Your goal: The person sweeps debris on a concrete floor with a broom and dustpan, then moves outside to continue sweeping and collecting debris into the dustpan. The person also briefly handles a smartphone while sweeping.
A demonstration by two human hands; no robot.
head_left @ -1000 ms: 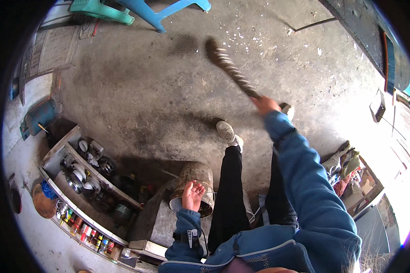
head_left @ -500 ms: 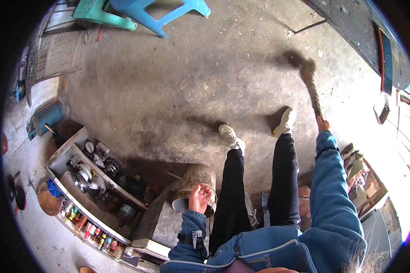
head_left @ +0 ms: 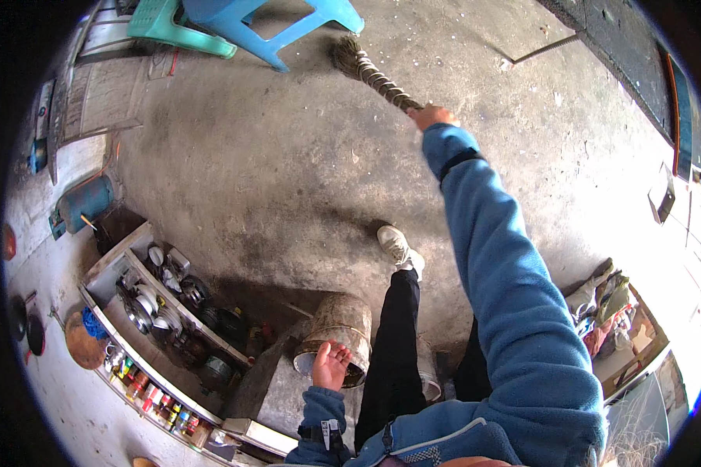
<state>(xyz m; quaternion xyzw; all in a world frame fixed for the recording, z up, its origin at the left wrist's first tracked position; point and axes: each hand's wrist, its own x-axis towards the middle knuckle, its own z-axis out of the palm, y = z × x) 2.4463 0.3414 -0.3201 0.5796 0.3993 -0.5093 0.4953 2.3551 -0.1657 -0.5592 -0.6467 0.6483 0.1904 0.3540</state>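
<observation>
Stretched out far ahead, my right hand [head_left: 435, 117] is closed round the end of a short bound broom [head_left: 382, 83]. The broom is a bundle of stalks wrapped with cord, and its bushy tip lies to the upper left, close to a blue stool's leg. Hanging low in front of me, my left hand [head_left: 332, 364] has its fingers apart and holds nothing. It is seen over the mouth of a round, worn bucket [head_left: 336, 327]; whether the two touch, I cannot tell.
A blue plastic stool [head_left: 276, 39] and a green one [head_left: 175, 31] stand at the far left. Shelves of pots [head_left: 144, 303] and jars run along the lower left, near a gas cylinder [head_left: 86, 202]. A wooden box of cloths [head_left: 639, 342] is at right.
My right hand has swung the broom leftward across the floor, from the right side to near the blue stool. My right arm now covers my right foot. My left hand stays near the bucket.
</observation>
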